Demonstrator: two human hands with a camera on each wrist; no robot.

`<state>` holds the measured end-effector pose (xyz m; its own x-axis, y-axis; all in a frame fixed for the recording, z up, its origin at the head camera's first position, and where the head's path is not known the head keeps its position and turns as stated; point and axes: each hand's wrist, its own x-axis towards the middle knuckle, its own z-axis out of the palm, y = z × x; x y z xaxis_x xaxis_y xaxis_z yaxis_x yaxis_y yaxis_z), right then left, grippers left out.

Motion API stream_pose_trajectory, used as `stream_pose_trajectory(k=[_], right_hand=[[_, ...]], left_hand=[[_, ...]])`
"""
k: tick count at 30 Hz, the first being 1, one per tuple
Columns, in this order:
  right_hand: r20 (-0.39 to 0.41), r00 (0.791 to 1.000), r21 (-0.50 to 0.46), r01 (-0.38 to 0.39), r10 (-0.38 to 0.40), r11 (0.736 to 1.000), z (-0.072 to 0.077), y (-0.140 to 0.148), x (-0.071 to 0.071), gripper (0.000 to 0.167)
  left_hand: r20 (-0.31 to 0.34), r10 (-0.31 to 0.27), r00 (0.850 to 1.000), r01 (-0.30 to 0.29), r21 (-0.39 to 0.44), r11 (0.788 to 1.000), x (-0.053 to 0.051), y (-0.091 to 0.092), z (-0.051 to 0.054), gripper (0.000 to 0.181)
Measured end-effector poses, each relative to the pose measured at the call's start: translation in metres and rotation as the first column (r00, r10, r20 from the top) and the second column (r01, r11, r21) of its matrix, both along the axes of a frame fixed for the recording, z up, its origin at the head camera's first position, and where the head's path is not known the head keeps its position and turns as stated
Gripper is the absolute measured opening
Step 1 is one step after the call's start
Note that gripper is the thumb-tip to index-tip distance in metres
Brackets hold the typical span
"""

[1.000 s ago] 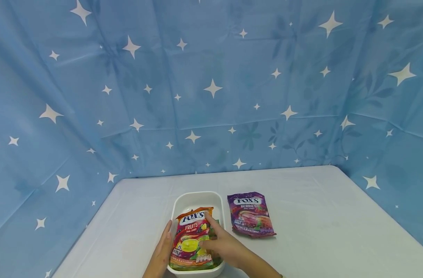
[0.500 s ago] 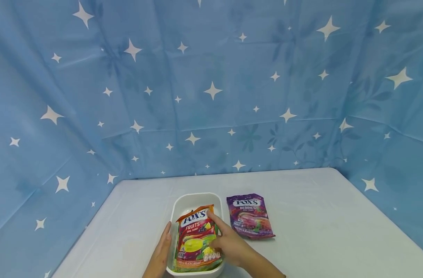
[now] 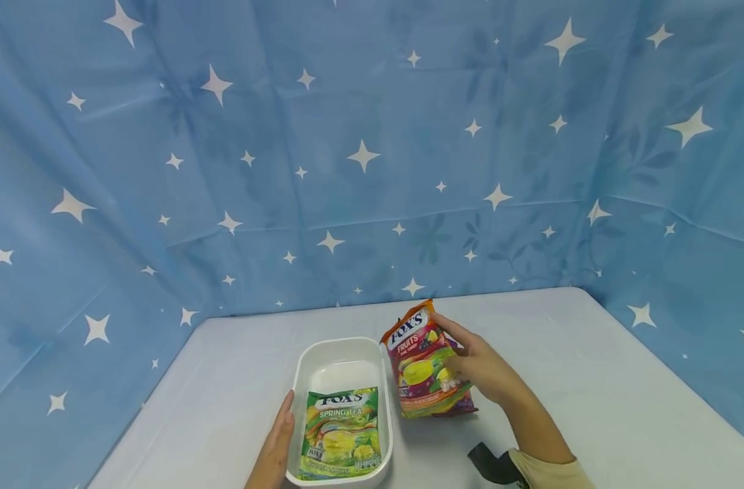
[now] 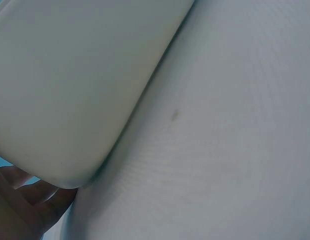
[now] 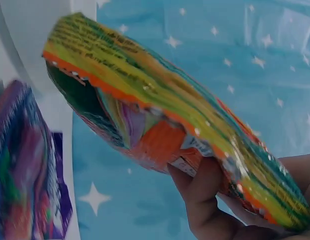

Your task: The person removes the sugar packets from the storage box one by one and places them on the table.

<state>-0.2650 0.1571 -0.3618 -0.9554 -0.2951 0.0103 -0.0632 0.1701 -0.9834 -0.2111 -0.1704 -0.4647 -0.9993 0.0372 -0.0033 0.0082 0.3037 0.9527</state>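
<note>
My right hand [image 3: 484, 367] grips an orange-red bag of Fox's Fruits candy [image 3: 416, 367], raised to the right of the white container. In the right wrist view, fingers [image 5: 205, 185] hold the candy bag [image 5: 160, 95] from one side, its back seam showing. Behind it lies the purple Fox's Berries candy bag [image 3: 463, 405], mostly covered in the head view. A green Fox's Spring Tea candy bag [image 3: 341, 435] lies inside the white container [image 3: 338, 353]. My left hand [image 3: 275, 445] rests along the container's left wall; the left wrist view shows fingers [image 4: 57, 205] at its corner.
A table with a white cloth [image 3: 225, 380] carries everything. Blue cloth with white stars [image 3: 372, 170] hangs behind and at both sides. A dark strap end [image 3: 494, 465] sticks out near the right sleeve [image 3: 552, 472].
My right hand has lifted the Fruits candy bag out of the white container and carried it right, over the Berries bag. The Spring Tea bag is now uncovered. The left hand stays at the container.
</note>
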Motion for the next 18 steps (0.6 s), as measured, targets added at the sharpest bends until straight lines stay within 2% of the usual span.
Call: stream_pose_trajectory(k=[2, 6, 11, 18], right_hand=[[-0.046, 0.999, 0.069, 0.008, -0.005, 0.998, 0.003, 0.016, -0.002, 0.073], [-0.091, 0.995, 0.114, 0.056, -0.046, 0.992, 0.004, 0.042, -0.005, 0.067], [-0.085, 0.988, 0.133, 0.137, -0.127, 0.982, 0.007, 0.063, -0.006, 0.059], [-0.088, 0.978, 0.135, 0.202, -0.191, 0.97, 0.004, 0.086, -0.007, 0.058]], left_hand=[[-0.005, 0.003, 1.0, -0.003, -0.005, 1.0, 0.0, 0.0, 0.0, 0.06], [0.005, 0.004, 1.0, -0.004, -0.011, 1.0, 0.0, 0.0, 0.001, 0.06], [0.007, 0.007, 1.0, -0.007, -0.023, 1.0, 0.0, -0.001, 0.001, 0.06], [-0.007, -0.004, 1.0, 0.004, -0.021, 1.0, 0.0, -0.001, 0.0, 0.058]])
